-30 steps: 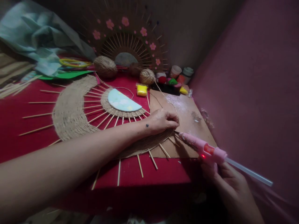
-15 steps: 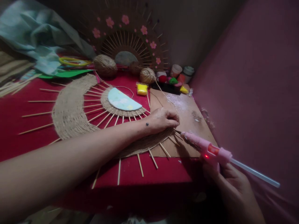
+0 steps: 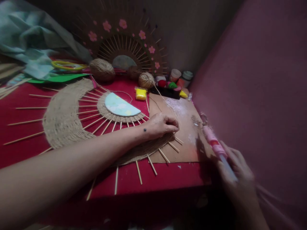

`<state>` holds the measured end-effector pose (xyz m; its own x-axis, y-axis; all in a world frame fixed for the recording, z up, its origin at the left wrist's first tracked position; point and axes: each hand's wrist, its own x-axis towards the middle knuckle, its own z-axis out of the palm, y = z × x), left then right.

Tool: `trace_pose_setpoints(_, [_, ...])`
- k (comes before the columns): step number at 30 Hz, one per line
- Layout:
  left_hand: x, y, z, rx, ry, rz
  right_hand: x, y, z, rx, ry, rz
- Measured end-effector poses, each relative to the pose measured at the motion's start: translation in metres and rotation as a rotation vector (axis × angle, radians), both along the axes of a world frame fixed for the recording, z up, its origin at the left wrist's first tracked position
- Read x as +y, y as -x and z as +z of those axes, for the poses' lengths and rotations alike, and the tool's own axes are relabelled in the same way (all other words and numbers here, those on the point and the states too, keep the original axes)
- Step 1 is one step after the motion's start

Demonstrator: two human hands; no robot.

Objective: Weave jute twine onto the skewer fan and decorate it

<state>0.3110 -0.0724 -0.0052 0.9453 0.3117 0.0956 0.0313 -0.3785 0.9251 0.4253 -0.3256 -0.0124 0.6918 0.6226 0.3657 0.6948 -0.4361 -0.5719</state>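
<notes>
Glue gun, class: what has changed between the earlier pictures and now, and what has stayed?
The pink glue gun, held in the right hand, has swung right, away from the woven band, and now points more steeply up the picture. Nothing has been let go. The left hand stays closed on the twine at the band's right end, and the band lies as it was.

The desk has a red top. A big woven fan lies flat on it, with thin sticks poking out. The fan's right end goes over a brown piece of cardboard. Behind the fan sit a big ball of string and a smaller ball. A little yellow packet is near the smaller one. A green sheet lies at the back left.
</notes>
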Motion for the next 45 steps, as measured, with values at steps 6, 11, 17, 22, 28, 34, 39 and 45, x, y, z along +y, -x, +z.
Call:
trace_pose_setpoints(6, [0.000, 0.001, 0.000, 0.005, 0.098, -0.015, 0.013, -0.018, -0.008, -0.417, 0.389, -0.021])
trace_pose_setpoints(11, [-0.005, 0.002, 0.006, 0.013, 0.195, -0.010, 0.016, -0.009, 0.011, -0.539, 0.440, 0.107])
trace_pose_setpoints(17, [-0.006, 0.006, 0.012, 0.024, 0.129, -0.036, 0.066, 0.005, 0.042, -0.259, 0.180, 0.399])
trace_pose_setpoints(22, [-0.006, 0.011, 0.013, -0.015, 0.051, -0.063, 0.110, -0.001, 0.047, 0.050, 0.204, 0.469])
trace_pose_setpoints(28, [-0.009, 0.016, 0.017, 0.036, 0.053, -0.058, 0.130, -0.001, 0.049, 0.096, 0.393, 0.468])
trace_pose_setpoints(34, [-0.015, 0.023, 0.027, 0.155, -0.043, -0.001, 0.131, -0.003, 0.041, 0.128, 0.345, 0.523])
trace_pose_setpoints(39, [-0.020, 0.028, 0.019, 0.049, -0.351, 0.067, 0.131, -0.005, 0.040, 0.163, 0.338, 0.580])
trace_pose_setpoints(45, [-0.022, 0.036, 0.006, 0.022, -0.649, 0.029, 0.131, -0.006, 0.040, 0.192, 0.353, 0.599])
